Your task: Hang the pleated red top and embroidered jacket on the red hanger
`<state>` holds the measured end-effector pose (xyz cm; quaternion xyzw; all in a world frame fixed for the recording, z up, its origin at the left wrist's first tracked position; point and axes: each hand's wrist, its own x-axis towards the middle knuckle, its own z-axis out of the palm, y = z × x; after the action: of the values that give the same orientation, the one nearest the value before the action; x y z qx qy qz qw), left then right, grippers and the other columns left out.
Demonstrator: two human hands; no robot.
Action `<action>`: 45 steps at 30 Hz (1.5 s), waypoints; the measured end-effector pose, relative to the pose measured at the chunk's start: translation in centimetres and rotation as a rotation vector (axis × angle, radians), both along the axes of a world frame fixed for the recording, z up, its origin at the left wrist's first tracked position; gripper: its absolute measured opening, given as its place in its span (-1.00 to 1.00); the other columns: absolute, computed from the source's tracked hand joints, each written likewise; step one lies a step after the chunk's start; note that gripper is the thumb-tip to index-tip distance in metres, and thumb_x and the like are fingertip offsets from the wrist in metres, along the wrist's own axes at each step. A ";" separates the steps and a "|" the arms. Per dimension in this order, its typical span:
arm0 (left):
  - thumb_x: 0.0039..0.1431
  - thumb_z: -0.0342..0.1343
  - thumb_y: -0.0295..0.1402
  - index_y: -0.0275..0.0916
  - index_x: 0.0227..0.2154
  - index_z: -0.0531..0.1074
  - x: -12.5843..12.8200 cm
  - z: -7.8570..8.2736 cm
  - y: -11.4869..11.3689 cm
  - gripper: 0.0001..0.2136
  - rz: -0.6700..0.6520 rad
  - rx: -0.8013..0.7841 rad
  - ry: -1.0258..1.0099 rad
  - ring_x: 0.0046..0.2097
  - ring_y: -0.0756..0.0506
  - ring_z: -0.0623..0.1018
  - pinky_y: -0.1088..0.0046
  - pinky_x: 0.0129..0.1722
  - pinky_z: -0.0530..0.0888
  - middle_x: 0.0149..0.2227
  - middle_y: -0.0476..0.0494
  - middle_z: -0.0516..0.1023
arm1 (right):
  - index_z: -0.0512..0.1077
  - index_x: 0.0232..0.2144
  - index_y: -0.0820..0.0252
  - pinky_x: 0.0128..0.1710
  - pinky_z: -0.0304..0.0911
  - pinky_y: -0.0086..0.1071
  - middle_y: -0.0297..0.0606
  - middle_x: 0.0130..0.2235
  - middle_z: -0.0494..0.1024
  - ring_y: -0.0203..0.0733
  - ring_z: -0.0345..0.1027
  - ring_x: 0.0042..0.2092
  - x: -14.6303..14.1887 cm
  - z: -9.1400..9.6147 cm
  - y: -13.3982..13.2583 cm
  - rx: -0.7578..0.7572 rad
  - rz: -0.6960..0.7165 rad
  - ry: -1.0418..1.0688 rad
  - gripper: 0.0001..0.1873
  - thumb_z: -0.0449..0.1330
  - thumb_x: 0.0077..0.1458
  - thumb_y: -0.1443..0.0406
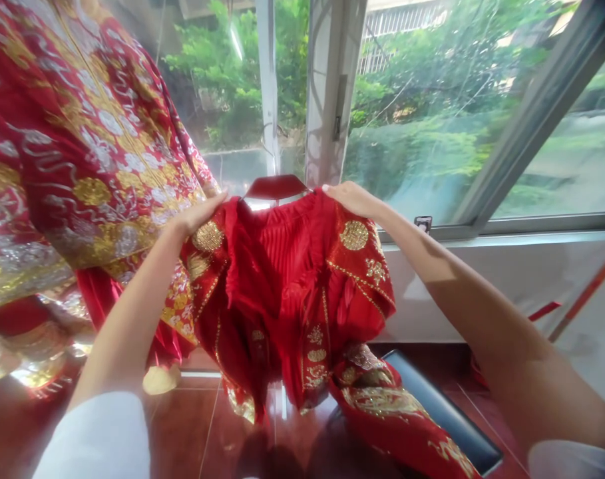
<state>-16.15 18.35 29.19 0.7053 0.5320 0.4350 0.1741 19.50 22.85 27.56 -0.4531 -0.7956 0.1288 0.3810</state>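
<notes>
A red garment (292, 286) with gold embroidery, beaded edges and a gathered, pleated upper part is spread in front of me at window height. My left hand (202, 211) is closed on its left shoulder edge, the thumb side on top and the other fingers hidden. At the opposite shoulder, my right hand (351, 198) pinches the cloth in the same way. Between the hands, a dark red hanger (275, 187) shows above the neckline. Long embroidered panels (397, 406) trail from the garment toward the lower right.
Close on the left hangs a large red jacket (92, 133) with dense gold and silver embroidery. Sliding windows (432, 133) with a metal frame (332, 86) stand behind. A long black padded object (444, 406) lies low on the right, over the red tiled floor (187, 426).
</notes>
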 end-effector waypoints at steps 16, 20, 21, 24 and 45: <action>0.21 -0.03 -0.20 -0.22 -0.28 0.35 7.8 -17.1 -13.5 -0.80 0.706 0.118 0.460 -0.29 -0.24 0.52 0.31 -0.35 0.35 -0.33 -0.23 0.52 | 0.48 -0.53 0.23 -0.50 0.07 -0.38 -0.10 -0.55 0.52 -0.17 0.33 -0.55 -7.9 -16.3 -13.0 0.024 -0.455 -0.129 -0.64 0.07 0.16 0.15; 0.13 0.00 -0.38 -0.15 -0.49 0.28 9.9 -16.7 -15.0 -0.90 0.548 0.175 0.575 -0.32 -0.16 0.48 0.36 -0.35 0.33 -0.41 -0.17 0.47 | 0.33 -0.69 0.18 -0.49 0.04 -0.42 -0.26 -0.66 0.41 -0.27 0.26 -0.59 -8.1 -16.7 -16.5 0.489 -0.226 -0.022 -0.63 0.04 0.13 0.28; 0.12 -0.01 -0.41 -0.15 -0.49 0.30 10.7 -16.7 -15.2 -0.90 0.512 0.177 0.625 -0.32 -0.16 0.48 0.36 -0.34 0.34 -0.41 -0.18 0.47 | 0.32 -0.69 0.18 -0.49 0.03 -0.42 -0.27 -0.66 0.39 -0.28 0.25 -0.59 -8.0 -17.0 -17.3 0.569 -0.197 -0.024 -0.64 0.04 0.13 0.30; 0.11 -0.04 -0.48 -0.17 -0.42 0.38 12.4 -17.3 -14.4 -0.88 0.480 0.100 0.737 -0.28 -0.19 0.50 0.33 -0.31 0.35 -0.36 -0.22 0.49 | 0.33 -0.67 0.18 -0.51 -0.01 -0.41 -0.30 -0.66 0.40 -0.30 0.23 -0.61 -7.8 -18.2 -17.9 0.608 -0.187 -0.116 -0.69 0.05 0.09 0.35; 0.27 -0.13 -0.37 -0.23 -0.23 0.32 12.1 -23.1 -11.4 -0.86 0.319 -0.026 0.297 -0.34 -0.14 0.52 0.41 -0.38 0.33 -0.35 -0.20 0.52 | 0.40 -0.50 0.21 -0.45 0.15 -0.43 -0.17 -0.52 0.53 -0.21 0.38 -0.51 -10.1 -20.3 -15.0 0.110 0.007 0.076 -0.60 -0.06 0.24 0.14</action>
<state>-4.06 6.96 6.08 0.6661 0.6624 0.3415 0.0320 9.43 7.81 7.26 -0.4233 -0.7881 0.1036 0.4348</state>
